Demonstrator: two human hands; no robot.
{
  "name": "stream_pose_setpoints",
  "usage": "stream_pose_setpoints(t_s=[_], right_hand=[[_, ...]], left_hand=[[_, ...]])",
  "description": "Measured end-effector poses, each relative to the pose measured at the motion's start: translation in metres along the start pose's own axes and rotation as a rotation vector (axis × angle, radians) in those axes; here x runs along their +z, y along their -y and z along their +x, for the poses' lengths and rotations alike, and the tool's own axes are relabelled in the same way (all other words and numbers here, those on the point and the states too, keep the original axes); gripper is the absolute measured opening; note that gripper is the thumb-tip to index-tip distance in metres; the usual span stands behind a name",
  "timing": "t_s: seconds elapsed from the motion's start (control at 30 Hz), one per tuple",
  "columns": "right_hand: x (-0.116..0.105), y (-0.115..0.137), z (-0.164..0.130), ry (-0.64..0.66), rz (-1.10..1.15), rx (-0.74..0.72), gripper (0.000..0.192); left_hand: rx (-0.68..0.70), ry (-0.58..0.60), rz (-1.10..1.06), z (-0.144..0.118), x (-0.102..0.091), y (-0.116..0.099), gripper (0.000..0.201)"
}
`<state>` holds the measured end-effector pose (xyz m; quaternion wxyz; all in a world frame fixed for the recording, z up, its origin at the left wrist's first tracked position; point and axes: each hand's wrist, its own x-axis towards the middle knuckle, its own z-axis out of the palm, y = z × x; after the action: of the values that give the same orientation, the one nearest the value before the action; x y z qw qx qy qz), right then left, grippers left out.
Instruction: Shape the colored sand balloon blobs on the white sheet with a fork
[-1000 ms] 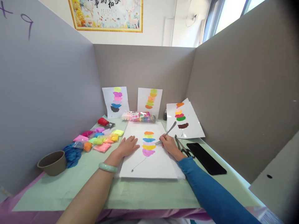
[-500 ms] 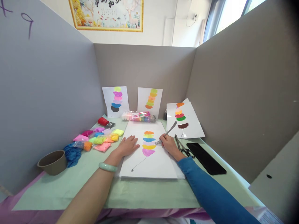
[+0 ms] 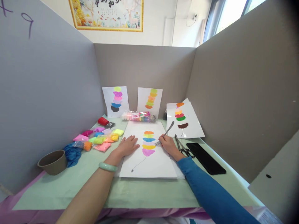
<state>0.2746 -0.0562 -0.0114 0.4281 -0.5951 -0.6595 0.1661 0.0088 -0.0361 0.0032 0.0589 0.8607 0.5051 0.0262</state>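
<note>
White paper lies in front of me with a column of flat coloured clay patches: orange, yellow-green, blue, pale lilac, yellow and pink-purple. A thin drawn line trails down from the lowest patch. Fingers spread, my left hand rests flat on the left part of the sheet. My right hand is closed around a metal fork. The fork's tines are at the right edge of the yellow patch, and its handle slants up to the right.
Packets of coloured clay, a blue bundle and a brown pot are on the left. Scissors and a black phone-like slab lie right. Behind stand finished sheets and a plastic pack.
The fork's handle has swung slightly left and my right hand has shifted a little left with it. My left hand stays put.
</note>
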Motion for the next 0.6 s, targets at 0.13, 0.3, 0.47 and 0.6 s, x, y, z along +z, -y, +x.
stream_pose_setpoints(t_s=[0.13,0.3,0.47,0.6], right_hand=[[-0.0006,-0.0003,-0.0001,-0.004,0.055,0.033,0.024],[-0.0012,0.0002,-0.0004,-0.026,0.053,0.032,0.025],[-0.0002,0.0019,0.0001,-0.014,-0.045,0.005,0.025],[0.0003,0.0024,-0.0002,-0.015,-0.067,-0.003,0.023]], left_hand=[[0.002,0.003,-0.001,0.0007,0.0011,0.0013,0.057],[0.007,-0.007,-0.016,0.0014,0.0026,0.0031,0.056],[0.007,0.001,-0.007,0.0006,0.0014,0.0021,0.057],[0.007,-0.004,-0.005,0.0003,0.001,0.0016,0.057]])
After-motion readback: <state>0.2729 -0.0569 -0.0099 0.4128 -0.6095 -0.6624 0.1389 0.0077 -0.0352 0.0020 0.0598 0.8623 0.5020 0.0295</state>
